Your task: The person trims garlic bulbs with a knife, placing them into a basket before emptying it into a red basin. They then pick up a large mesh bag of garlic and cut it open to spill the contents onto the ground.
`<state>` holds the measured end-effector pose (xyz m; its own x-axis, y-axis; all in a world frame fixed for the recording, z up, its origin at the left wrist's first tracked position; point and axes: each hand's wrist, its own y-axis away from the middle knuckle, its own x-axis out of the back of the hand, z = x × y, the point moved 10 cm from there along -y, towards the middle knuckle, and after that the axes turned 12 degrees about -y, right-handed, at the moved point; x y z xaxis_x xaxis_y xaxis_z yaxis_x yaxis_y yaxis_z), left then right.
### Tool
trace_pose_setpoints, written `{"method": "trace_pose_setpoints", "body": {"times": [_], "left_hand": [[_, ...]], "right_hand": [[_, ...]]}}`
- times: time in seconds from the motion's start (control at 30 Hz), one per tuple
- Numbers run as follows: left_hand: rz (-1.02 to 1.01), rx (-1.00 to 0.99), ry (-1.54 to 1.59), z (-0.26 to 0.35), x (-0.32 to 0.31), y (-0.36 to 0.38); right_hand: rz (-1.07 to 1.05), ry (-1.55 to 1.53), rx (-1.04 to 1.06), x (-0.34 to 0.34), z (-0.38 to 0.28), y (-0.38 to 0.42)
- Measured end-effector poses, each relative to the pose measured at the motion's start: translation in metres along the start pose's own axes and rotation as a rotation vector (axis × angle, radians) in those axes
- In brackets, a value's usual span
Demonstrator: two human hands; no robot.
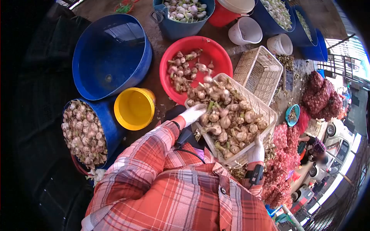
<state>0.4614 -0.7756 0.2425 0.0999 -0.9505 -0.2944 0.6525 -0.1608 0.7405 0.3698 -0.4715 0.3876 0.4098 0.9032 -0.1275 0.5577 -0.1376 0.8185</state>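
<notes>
Head view, looking down over a plaid-shirted torso.

Left hand [194,114]: white glove, fingers curled onto the near-left rim of the crate [266,112], touching the garlic [227,119] heaped at that edge. It grips the rim or bulbs; which of the two, cannot tell. A dark band sits on the wrist with a cable running from it.

Right hand [256,151]: white glove, clasped on the crate's near-right wall, fingers pointing up over the rim. Dark band on this wrist too.

Crate: white plastic lattice, tilted, held between both hands in front of the chest. Filled with unpeeled garlic heads, stalks and roots on. Its far corner overlaps the red basin [216,52].

Red basin: holds a small scatter of garlic heads, mostly on its left side.

Empty crate [257,69]: second white lattice crate, just beyond the held one, beside the red basin.

Yellow bucket [134,107]: left of the hands, nothing inside.

Blue tub [111,54]: large, beyond the yellow bucket, nothing inside.

Blue bucket [110,123]: far left, heaped with garlic heads.

Top edge: a blue pail [181,27] of pale cloves, and two white tubs [246,30].

Right side: red net sacks [322,96] of bulbs, piled.
</notes>
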Motion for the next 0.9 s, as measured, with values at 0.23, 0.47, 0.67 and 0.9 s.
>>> {"method": "trace_pose_setpoints", "body": {"times": [0.23,0.47,0.67,0.9], "left_hand": [[0.301,-0.035,0.014,0.005,0.080,0.060],[0.184,-0.336,-0.379,0.072,0.000,0.089],[0.136,-0.530,-0.756,0.149,-0.064,0.094],[0.242,-0.258,-0.778,0.128,-0.077,0.063]], "right_hand": [[0.066,-0.027,-0.069,-0.016,-0.004,-0.038],[-0.007,-0.109,-0.219,-0.066,-0.002,-0.074],[-0.070,-0.128,-0.310,-0.144,0.017,-0.053],[-0.122,-0.072,-0.250,-0.193,0.019,-0.038]]}}
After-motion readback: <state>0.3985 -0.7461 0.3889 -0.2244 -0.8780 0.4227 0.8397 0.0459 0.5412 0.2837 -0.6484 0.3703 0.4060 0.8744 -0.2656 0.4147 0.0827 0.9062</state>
